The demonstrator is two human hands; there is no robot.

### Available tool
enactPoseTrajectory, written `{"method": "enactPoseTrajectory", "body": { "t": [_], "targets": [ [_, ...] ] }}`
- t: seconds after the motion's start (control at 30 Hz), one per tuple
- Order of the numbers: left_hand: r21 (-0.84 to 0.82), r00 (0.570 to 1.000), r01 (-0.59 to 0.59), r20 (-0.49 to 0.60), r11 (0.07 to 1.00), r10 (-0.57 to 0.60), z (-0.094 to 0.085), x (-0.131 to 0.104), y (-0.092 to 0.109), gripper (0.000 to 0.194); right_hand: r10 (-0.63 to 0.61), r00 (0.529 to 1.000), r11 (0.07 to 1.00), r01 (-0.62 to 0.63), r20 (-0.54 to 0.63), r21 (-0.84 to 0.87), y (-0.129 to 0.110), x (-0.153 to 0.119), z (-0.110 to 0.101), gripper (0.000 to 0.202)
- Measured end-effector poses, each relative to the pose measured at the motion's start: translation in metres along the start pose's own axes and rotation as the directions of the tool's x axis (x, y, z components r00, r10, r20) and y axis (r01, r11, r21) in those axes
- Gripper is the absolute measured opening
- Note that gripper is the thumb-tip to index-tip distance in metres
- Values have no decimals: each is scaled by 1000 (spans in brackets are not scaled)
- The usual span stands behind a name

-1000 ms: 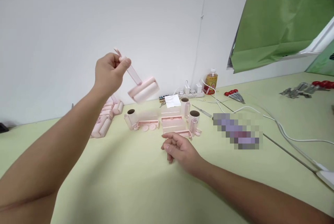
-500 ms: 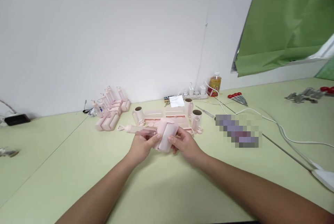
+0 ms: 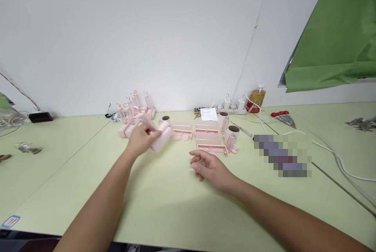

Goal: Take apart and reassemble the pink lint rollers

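My left hand [image 3: 142, 138] grips a pale pink box-shaped case [image 3: 163, 139], smeared by motion, above the table's left middle. Behind my fingers a clear pinkish tube partly shows. Fingers apart and slightly curled, my right hand [image 3: 210, 167] is empty in front of the open pink cases [image 3: 211, 148] with clear lids. Left of my left hand stand several pink cases [image 3: 123, 129] with upright clear tubes [image 3: 129, 115] topped by loops. White rolls with brown cores, one being the roll [image 3: 234, 134], stand beside the open cases, with a small clear pink bottle [image 3: 231, 142].
Along the wall lie a power strip [image 3: 232, 110] with white plugs, a white paper [image 3: 209, 114] and a bottle of amber liquid [image 3: 256, 98]. A pen-like tool [image 3: 241, 127], red-handled tools [image 3: 283, 118], a pixelated patch [image 3: 282, 156] and white cables [image 3: 337, 154] are on the right.
My left hand has carried the pink case left, toward the group of pink cases. My right hand has let go of it and opened. The view has shifted left.
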State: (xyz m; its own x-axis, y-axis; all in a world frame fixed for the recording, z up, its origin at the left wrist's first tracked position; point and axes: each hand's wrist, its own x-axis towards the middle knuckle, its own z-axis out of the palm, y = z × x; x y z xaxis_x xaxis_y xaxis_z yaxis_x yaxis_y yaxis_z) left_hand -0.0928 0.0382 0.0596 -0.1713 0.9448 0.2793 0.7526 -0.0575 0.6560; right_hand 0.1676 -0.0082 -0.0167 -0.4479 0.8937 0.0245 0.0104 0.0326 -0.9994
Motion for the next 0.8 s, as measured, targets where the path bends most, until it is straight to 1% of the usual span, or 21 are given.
{"method": "enactPoseTrajectory", "body": {
  "t": [0.03, 0.07, 0.1, 0.17, 0.27, 0.4, 0.47, 0.53, 0.57, 0.63, 0.7, 0.73, 0.77, 0.8],
  "targets": [
    [86, 996, 60, -68, 994, -54, -8, 7, -9, 24, 1, 1000, 1000, -1, 14, -10, 0, 0, 0, 46],
    [154, 988, 132, -94, 979, -119, -14, 14, -17, 23, 4, 1000, 1000, -4, 23, -15, 1, -1, 1, 45],
    [203, 979, 192, -113, 960, -172, -18, 19, -25, 25, 10, 999, 1000, -10, 31, -19, 1, -1, 1, 45],
    [264, 960, 276, -132, 924, -249, -18, 26, -39, 27, 19, 999, 999, -18, 41, -34, 1, -1, 1, 45],
    [285, 945, 327, -131, 901, -301, -11, 30, -51, 28, 4, 999, 997, 0, 54, -74, 4, -1, 0, 44],
    [275, 936, 351, -141, 895, -324, -2, 32, -55, 30, -15, 997, 992, 23, 70, -122, 7, 0, -2, 40],
    [275, 939, 340, -154, 899, -308, -1, 33, -55, 31, -19, 997, 991, 29, 76, -134, 9, 1, -3, 37],
    [254, 939, 326, -202, 911, -279, -3, 34, -53, 30, -19, 996, 990, 30, 82, -139, 10, 1, -2, 35],
    [225, 934, 313, -248, 923, -257, -5, 35, -51, 30, -17, 996, 990, 29, 84, -140, 10, 1, -2, 34],
    [132, 909, 258, -370, 957, -194, -12, 35, -44, 31, -8, 996, 989, 21, 86, -146, 11, 0, -1, 34],
    [28, 875, 154, -468, 988, -123, -21, 36, -29, 36, 2, 997, 987, 11, 82, -161, 11, 0, 0, 33],
    [-13, 872, 94, -482, 996, -88, -25, 37, -18, 38, 7, 997, 985, 7, 82, -170, 11, 0, 0, 33],
    [-41, 879, 38, -475, 998, -53, -27, 40, -6, 38, 12, 997, 984, 3, 82, -178, 11, 0, 1, 33],
    [-52, 903, -25, -429, 998, 0, -28, 44, 8, 37, 16, 997, 983, 0, 80, -185, 11, 0, 1, 32]
  ]
}}
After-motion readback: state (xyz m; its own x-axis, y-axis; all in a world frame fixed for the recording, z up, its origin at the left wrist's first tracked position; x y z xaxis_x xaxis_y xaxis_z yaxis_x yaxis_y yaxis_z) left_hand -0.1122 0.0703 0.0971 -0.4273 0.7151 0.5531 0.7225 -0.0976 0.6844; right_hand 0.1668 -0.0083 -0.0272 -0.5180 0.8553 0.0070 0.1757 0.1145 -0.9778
